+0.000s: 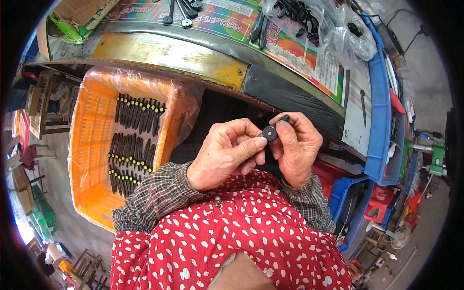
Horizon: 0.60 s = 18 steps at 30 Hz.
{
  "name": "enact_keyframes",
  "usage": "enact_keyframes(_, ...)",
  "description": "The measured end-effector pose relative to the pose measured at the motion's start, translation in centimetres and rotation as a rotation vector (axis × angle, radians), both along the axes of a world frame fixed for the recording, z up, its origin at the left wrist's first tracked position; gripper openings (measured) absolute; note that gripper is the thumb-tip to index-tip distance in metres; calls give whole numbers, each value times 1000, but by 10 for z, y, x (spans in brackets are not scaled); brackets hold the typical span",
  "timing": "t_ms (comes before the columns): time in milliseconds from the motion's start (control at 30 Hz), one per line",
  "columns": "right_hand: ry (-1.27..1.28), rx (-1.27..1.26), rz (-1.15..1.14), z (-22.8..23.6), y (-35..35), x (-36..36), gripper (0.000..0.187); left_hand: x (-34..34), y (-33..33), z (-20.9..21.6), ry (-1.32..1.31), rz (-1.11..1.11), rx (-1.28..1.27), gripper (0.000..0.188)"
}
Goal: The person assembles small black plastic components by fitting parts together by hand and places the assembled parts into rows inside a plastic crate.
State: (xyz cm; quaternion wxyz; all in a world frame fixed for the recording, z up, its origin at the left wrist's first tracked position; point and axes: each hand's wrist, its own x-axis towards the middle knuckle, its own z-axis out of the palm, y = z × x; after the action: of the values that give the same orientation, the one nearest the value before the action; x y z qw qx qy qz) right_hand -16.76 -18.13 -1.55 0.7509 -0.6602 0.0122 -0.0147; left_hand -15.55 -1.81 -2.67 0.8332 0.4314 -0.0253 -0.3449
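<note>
In front of my red spotted clothing, both hands hold one black round-headed part (269, 133), whose disc face has a small pale dot at its centre. My left hand (224, 152) pinches the disc's left edge between thumb and fingers. From the other side my right hand (297, 145) grips it, and a dark end shows above the right thumb. The rest of the part is hidden by the fingers. On the bench beyond lie several black round-headed rods (187, 22) of similar look.
An orange basket (89, 150) lined with plastic stands at my left, with rows of black pieces with yellow dots (140, 113) in it. The bench edge (169, 55) runs ahead of my hands. A plastic bag (333, 29) of black parts and a blue bin (382, 130) are at the right.
</note>
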Motion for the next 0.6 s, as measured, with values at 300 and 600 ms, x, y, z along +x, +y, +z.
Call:
enact_keyframes(300, 13, 27, 63, 2, -4, 4, 12, 2, 3, 3, 23, -29, -5, 14)
enact_keyframes(600, -41, -63, 105, 3, -3, 2, 12, 1, 1, 3, 15, -3, 69, 19)
